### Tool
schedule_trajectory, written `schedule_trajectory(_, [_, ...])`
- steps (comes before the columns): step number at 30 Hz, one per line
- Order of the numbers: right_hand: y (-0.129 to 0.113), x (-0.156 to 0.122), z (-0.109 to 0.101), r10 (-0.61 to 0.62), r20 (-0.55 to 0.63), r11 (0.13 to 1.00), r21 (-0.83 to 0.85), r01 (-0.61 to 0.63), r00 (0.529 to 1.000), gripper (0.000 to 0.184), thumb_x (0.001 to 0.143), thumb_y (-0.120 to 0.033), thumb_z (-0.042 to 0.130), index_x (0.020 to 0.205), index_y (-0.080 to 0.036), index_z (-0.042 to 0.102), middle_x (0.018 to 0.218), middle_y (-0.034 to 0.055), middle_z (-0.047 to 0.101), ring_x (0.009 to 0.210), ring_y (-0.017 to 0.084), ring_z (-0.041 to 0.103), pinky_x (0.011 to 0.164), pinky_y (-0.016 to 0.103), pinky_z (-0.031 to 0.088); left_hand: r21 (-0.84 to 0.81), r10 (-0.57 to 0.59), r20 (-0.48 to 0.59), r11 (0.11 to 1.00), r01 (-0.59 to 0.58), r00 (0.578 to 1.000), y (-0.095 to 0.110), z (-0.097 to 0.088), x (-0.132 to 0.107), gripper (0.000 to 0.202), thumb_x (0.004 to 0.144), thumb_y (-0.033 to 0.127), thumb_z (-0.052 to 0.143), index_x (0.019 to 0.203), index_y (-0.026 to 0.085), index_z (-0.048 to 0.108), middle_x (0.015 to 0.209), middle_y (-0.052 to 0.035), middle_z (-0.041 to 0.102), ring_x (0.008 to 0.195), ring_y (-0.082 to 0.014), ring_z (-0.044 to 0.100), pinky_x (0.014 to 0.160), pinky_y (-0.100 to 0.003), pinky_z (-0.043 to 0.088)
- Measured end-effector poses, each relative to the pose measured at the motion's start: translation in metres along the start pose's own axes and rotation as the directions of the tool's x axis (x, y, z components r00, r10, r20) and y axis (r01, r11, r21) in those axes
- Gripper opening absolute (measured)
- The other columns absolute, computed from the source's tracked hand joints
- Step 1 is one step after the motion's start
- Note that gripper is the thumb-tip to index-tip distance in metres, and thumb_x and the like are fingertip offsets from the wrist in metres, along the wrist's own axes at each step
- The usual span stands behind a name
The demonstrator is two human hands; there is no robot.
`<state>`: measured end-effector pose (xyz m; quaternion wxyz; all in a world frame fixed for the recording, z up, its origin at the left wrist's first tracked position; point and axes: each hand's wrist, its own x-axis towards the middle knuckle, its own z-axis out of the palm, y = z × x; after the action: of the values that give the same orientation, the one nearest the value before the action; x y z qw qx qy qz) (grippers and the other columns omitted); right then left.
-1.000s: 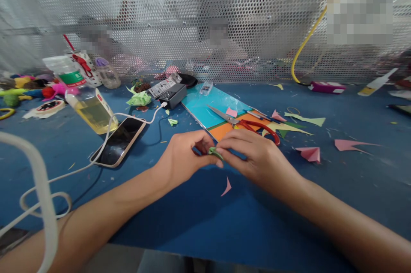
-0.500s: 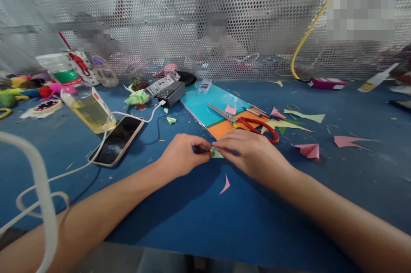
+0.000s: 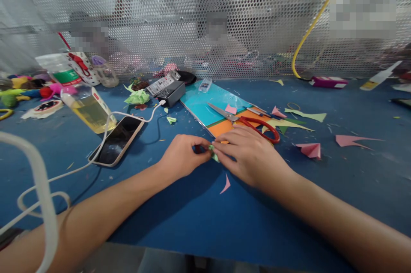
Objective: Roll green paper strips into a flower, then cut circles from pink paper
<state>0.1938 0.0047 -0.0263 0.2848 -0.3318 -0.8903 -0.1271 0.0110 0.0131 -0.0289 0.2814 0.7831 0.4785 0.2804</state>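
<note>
Between my two hands, low over the blue table, is a small piece of green paper (image 3: 215, 157), mostly covered by fingers. My left hand (image 3: 184, 156) is closed in a pinch on its left side, thumb against forefinger. From the right, my right hand (image 3: 248, 151) presses its fingertips together on the same paper. Just beyond the right hand lie scissors (image 3: 253, 123) with red handles, blades partly apart, on a pack of coloured paper (image 3: 205, 112). A thin pink paper scrap (image 3: 226, 184) rests in front of the hands.
On the left, a phone (image 3: 117, 142) with a white cable (image 3: 41, 178) lies beside a bottle of yellow liquid (image 3: 90, 110). A folded pink paper piece (image 3: 311, 150) and several scraps lie right. A perforated metal screen (image 3: 250, 16) stands behind the table.
My right fingers have shifted slightly left and downward over the green paper, which now shows less and at a steeper angle. My left hand has hardly moved.
</note>
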Motion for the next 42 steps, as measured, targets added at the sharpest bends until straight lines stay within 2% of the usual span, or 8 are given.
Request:
schedule_trajectory(7, [-0.007,-0.001,0.001,-0.013,0.030,0.998,-0.054,0.015,0.999,0.021,0.087,-0.017,0.051,0.086,-0.012,0.072,0.085,0.0076,0.072,0.082,0.024,0.063,0.088,0.039,0.045,0.005,-0.035,0.023,0.999,0.035,0.999,-0.004,0.002,0.003,0.014,0.075,0.021,0.061,0.081,0.019,0.074,0.070,0.0014,0.070,0.062,-0.0115,0.058,0.057,-0.022,0.039])
schedule_trajectory(15, [-0.001,-0.003,-0.002,0.191,0.086,0.981,0.023,-0.194,0.978,0.017,0.086,-0.016,0.055,0.079,-0.018,0.070,0.080,0.0026,0.072,0.079,0.020,0.066,0.096,0.043,0.040,0.022,0.025,-0.040,0.999,-0.024,0.999,0.000,0.007,0.001,0.014,0.075,0.019,0.061,0.080,0.019,0.073,0.071,0.0008,0.070,0.061,-0.0107,0.057,0.056,-0.022,0.041])
schedule_trajectory(19, [-0.002,-0.002,-0.005,0.150,0.060,0.988,0.033,-0.153,0.987,0.018,0.088,-0.016,0.052,0.081,-0.017,0.068,0.082,0.0025,0.071,0.080,0.019,0.066,0.097,0.041,0.039,-0.043,0.095,-0.072,0.994,-0.099,0.993,0.002,0.007,0.001,0.016,0.077,0.018,0.059,0.086,0.018,0.073,0.078,-0.0006,0.070,0.064,-0.0094,0.057,0.053,-0.019,0.041])
schedule_trajectory(24, [-0.003,0.001,-0.007,0.143,-0.060,0.990,-0.007,-0.144,0.988,0.018,0.088,-0.015,0.050,0.081,-0.016,0.067,0.083,0.0033,0.072,0.078,0.019,0.066,0.098,0.039,0.039,-0.072,0.180,-0.187,0.978,-0.196,0.966,0.004,0.007,0.000,0.022,0.077,0.011,0.057,0.089,0.019,0.073,0.081,-0.0011,0.069,0.064,-0.0085,0.058,0.052,-0.017,0.043])
schedule_trajectory(28, [-0.005,0.001,-0.010,0.146,-0.061,0.989,-0.009,-0.147,0.987,0.018,0.090,-0.015,0.049,0.082,-0.017,0.065,0.085,0.0031,0.072,0.079,0.019,0.066,0.099,0.040,0.038,-0.075,0.167,-0.196,0.980,-0.185,0.966,0.006,0.005,0.000,0.017,0.078,0.013,0.059,0.086,0.019,0.074,0.079,-0.0014,0.070,0.064,-0.0094,0.059,0.053,-0.018,0.045])
schedule_trajectory(34, [-0.010,0.001,-0.014,0.124,-0.001,0.992,0.029,-0.124,0.992,0.021,0.091,-0.014,0.046,0.083,-0.017,0.065,0.084,0.0025,0.071,0.081,0.018,0.065,0.103,0.043,0.032,-0.071,0.139,-0.176,0.986,-0.154,0.974,0.006,0.000,-0.001,0.008,0.076,0.017,0.065,0.076,0.019,0.072,0.075,-0.0006,0.071,0.063,-0.0105,0.060,0.056,-0.020,0.046])
schedule_trajectory(39, [-0.008,0.003,-0.016,0.192,-0.079,0.981,0.023,-0.191,0.978,0.013,0.084,-0.018,0.054,0.079,-0.018,0.066,0.088,0.0068,0.067,0.083,0.022,0.063,0.098,0.048,0.037,-0.056,0.144,-0.175,0.986,-0.156,0.974,0.009,-0.001,-0.001,0.006,0.077,0.019,0.065,0.073,0.017,0.070,0.073,0.0000,0.069,0.063,-0.0094,0.058,0.055,-0.019,0.044])
schedule_trajectory(42, [-0.008,0.003,-0.018,0.176,-0.096,0.984,0.018,-0.175,0.980,0.014,0.084,-0.017,0.054,0.076,-0.018,0.065,0.085,0.0062,0.065,0.081,0.021,0.062,0.099,0.050,0.035,-0.062,0.148,-0.165,0.985,-0.160,0.975,0.012,-0.003,-0.002,0.007,0.076,0.021,0.067,0.071,0.017,0.068,0.071,0.0011,0.067,0.062,-0.0082,0.056,0.053,-0.017,0.042])
